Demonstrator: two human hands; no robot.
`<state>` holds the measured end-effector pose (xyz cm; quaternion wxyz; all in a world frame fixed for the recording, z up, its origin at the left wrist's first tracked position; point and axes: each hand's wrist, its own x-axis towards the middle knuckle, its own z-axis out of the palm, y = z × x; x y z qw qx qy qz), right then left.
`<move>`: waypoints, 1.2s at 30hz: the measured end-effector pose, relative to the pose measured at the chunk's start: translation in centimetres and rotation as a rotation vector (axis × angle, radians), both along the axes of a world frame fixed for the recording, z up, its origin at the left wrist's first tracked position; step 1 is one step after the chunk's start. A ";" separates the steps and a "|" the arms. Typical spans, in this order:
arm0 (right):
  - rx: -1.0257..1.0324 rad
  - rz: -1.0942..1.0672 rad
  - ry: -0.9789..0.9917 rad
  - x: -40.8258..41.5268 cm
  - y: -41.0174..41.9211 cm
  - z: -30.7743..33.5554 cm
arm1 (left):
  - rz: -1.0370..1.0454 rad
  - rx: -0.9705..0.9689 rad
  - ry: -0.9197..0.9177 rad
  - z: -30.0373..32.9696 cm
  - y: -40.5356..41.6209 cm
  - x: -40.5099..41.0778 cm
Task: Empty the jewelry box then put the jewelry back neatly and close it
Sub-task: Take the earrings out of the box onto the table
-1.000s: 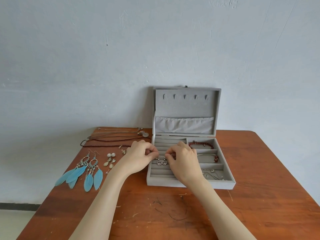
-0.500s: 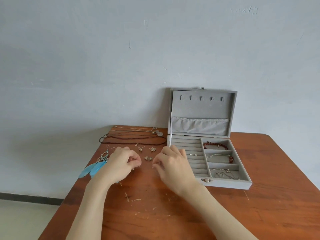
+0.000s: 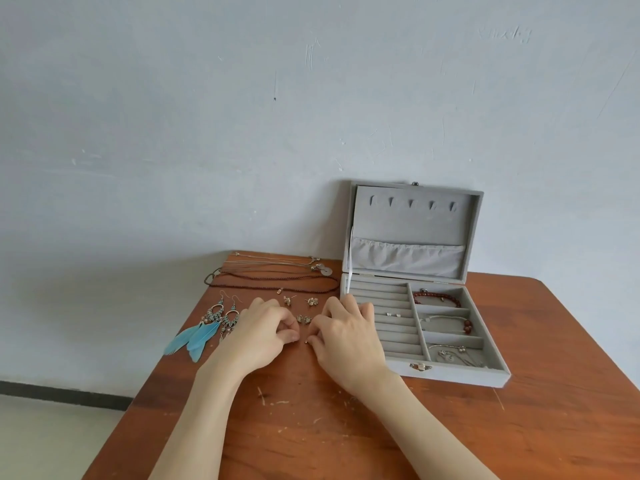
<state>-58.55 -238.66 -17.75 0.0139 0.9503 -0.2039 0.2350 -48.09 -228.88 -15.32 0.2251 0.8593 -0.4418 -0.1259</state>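
The grey jewelry box (image 3: 450, 374) stands open on the wooden table (image 3: 311, 431), its lid (image 3: 415, 220) upright. Inside lie a red bead bracelet (image 3: 437, 295), a silver bracelet (image 3: 445, 318), a silver chain (image 3: 453, 355) and tiny studs (image 3: 393, 314) on the ring rolls. Both hands rest on the table left of the box. My right hand (image 3: 349, 336) pinches a small earring (image 3: 306, 341) at its fingertips. My left hand (image 3: 263, 332) has thumb and forefinger pinched together, and what they hold is mostly hidden.
Blue feather earrings (image 3: 202, 332) lie near the table's left edge. Dark cord and silver necklaces (image 3: 273, 276) stretch along the back edge. Several small earrings (image 3: 303, 319) sit just beyond my fingertips. A pale wall rises behind the table.
Both hands left the box's ring rolls with a pair of small earrings and moved left onto the table. They now sit low on the wood beside the other small earrings.
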 end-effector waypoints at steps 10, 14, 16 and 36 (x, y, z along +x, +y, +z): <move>0.298 0.042 -0.203 -2.1 -1.7 1.1 | -0.025 -0.177 -0.045 0.1 -0.4 -0.4; 0.342 -0.100 -0.218 -4.9 -5.2 1.6 | -0.056 -0.282 -0.157 -0.1 -2.0 -2.2; 0.376 -0.190 -0.168 -5.8 -6.7 1.5 | -0.077 -0.295 -0.238 -0.1 -3.3 -3.2; 0.441 -0.282 -0.093 -6.7 -7.5 1.0 | -0.189 -0.269 -0.400 -1.9 -9.5 -6.8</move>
